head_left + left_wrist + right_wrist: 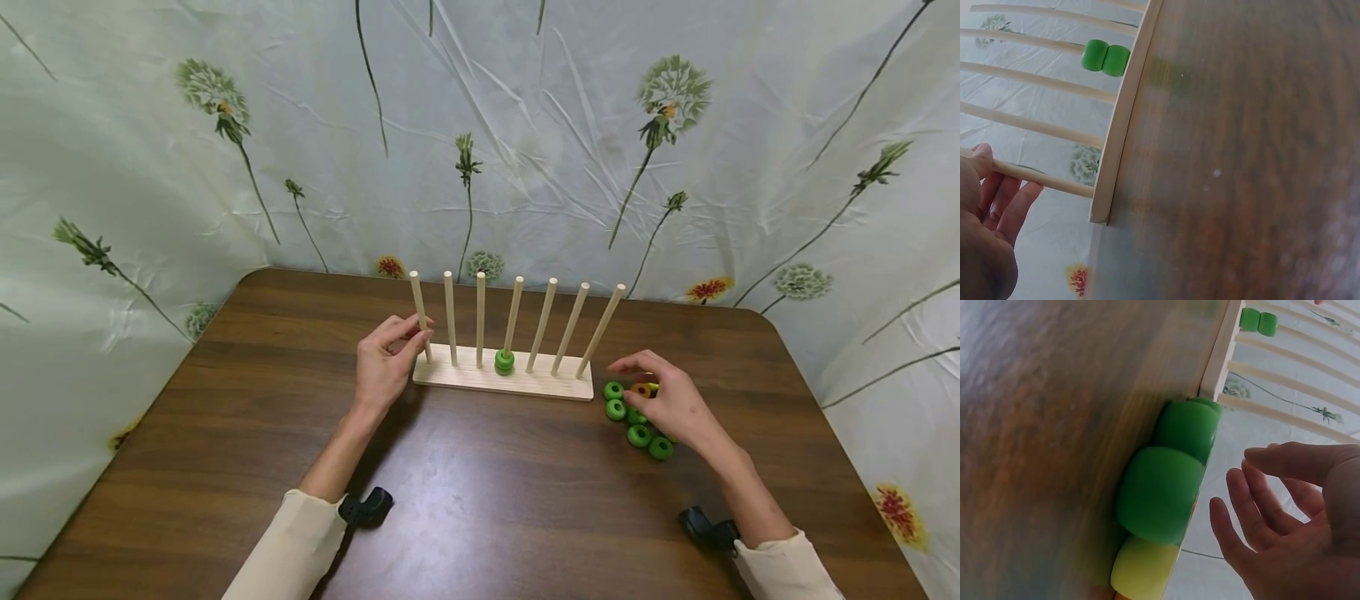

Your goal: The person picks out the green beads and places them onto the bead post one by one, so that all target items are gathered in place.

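Head; left grip [382, 362] holds peg [417, 296]

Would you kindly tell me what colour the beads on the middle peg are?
Both beads are green; the left wrist view shows them best.

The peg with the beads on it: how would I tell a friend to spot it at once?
On the brown table sits a pale wooden base with a row of seven pegs. Go to the middle peg, fourth from either end. Unlike its bare neighbours, it carries two green beads stacked at its foot.
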The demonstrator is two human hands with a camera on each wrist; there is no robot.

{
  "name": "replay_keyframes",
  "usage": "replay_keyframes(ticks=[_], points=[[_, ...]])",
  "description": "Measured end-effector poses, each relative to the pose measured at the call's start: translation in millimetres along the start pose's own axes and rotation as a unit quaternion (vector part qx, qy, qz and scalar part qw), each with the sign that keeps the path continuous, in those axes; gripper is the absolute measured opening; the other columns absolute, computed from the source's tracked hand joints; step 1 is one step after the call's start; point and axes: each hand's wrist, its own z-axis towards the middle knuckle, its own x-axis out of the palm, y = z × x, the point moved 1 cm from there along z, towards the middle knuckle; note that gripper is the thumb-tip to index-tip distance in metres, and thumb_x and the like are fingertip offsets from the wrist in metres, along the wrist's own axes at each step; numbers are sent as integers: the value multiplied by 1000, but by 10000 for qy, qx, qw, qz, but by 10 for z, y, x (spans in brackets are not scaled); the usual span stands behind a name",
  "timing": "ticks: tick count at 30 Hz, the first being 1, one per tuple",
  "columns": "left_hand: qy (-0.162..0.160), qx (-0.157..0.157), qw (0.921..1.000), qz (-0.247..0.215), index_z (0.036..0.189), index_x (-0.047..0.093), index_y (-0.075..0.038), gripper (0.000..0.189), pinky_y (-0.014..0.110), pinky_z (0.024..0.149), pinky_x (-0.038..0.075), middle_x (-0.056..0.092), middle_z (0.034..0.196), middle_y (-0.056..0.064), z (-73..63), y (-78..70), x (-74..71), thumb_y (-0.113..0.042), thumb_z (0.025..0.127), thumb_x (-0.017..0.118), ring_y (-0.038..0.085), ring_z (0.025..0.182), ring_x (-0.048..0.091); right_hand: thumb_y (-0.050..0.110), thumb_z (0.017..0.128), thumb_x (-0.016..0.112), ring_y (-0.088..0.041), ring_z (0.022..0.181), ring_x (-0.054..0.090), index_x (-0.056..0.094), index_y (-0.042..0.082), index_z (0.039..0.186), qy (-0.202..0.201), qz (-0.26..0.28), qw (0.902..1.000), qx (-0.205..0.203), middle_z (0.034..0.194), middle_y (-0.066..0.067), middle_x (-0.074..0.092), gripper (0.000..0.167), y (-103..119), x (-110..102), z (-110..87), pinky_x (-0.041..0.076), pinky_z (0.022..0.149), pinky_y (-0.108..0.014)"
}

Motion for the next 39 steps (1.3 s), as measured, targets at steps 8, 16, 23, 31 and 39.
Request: replay_keyframes(ticks=[8,16,23,31,39], points=[[15,75,10000,24,111,78,7,21,11,70,61,69,96,26,-3,2,-3,2,91,77,-1,84,68,-16,83,69,-37,106,69,71,5,120,159,-144,9998,-42,117,-14,71,43,-46,20,13,60,92,-58],[-127,-111,9998,-90,111,78,6,20,16,75,65,68,93,20,-21,6,-7,3,91,76,2,85,68,-13,85,71,-38,113,67,71,6,122,439,-409,9982,84,122,-15,71,43,-47,55,65,59,91,-55],[79,-88,9998,172,112,77,7,21,11,73,62,69,94,22,-18,12,9,-2,93,76,0,86,66,-9,88,72,-41,117,65,70,6,126,678,-609,9950,416,126,-18,69,40,-61,71,43,57,97,-63],[8,-105,9999,-30,112,78,5,20,14,75,63,70,96,19,19,-10,-14,-2,93,76,3,86,67,-4,91,73,-39,113,66,69,5,125,730,-712,9941,360,122,-18,71,36,-64,87,95,58,94,-60],[-58,-124,9999,92,110,79,2,19,13,72,62,68,93,23,-2,-6,0,-1,92,77,1,84,66,0,92,75,-35,104,68,69,4,125,438,-578,9971,225,120,-17,70,34,-69,41,75,61,88,-55]])
